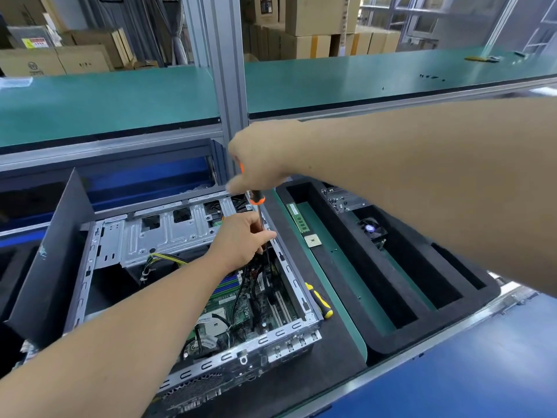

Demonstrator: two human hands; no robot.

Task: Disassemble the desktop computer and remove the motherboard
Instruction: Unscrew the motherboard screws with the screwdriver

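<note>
Your left forearm (120, 336) enters from 7 o'clock, nearest the lens.

Computer case (193, 297): open, lying on the bench at centre-left. Motherboard (241, 303): green, still seated in the case floor, toward 5 o'clock of the case, with black cables across it.

Your left hand (241, 239): over the case's 1 o'clock corner, fingers pinching the metal shaft of the screwdriver (256, 197).

Your right hand (259, 155): directly above, at 12 o'clock of the left hand, fingers curled round the orange-and-black handle; the tool stands nearly upright, tip down inside the case.

Second screwdriver (321, 300): yellow and black, lying just beside the case wall at 3 o'clock.

Foam tray (346, 251): black, at 3 o'clock of the case, holding a memory stick (297, 217), a processor chip (313, 240) and a fan (370, 229).

Side panel (51, 251): dark, leaning upright at 9 o'clock.
</note>
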